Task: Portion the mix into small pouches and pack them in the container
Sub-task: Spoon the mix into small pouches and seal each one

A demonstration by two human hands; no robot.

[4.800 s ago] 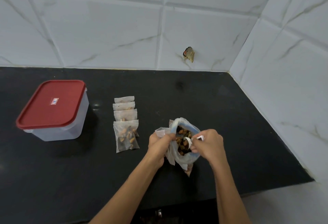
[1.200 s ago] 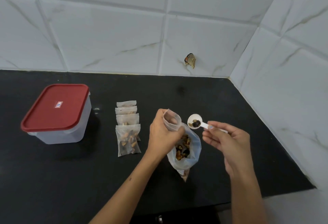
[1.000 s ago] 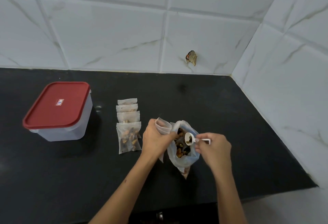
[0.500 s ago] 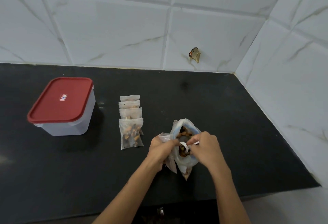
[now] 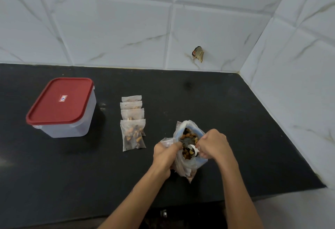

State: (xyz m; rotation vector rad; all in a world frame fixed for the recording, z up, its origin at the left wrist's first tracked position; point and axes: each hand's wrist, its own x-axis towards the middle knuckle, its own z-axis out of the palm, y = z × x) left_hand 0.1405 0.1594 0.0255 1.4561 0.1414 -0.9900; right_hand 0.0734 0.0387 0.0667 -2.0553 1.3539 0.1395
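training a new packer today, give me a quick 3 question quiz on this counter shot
1. True or false: the red lid is on the clear plastic container.
2. How many filled small clear pouches lie in the row on the black counter?
3. The white plastic scoop in the right hand is: A) inside the large clear bag of mix; B) over the container; C) lying on the counter.

Key
1. True.
2. Four.
3. A. The left hand holds an open empty small pouch beside the bag.
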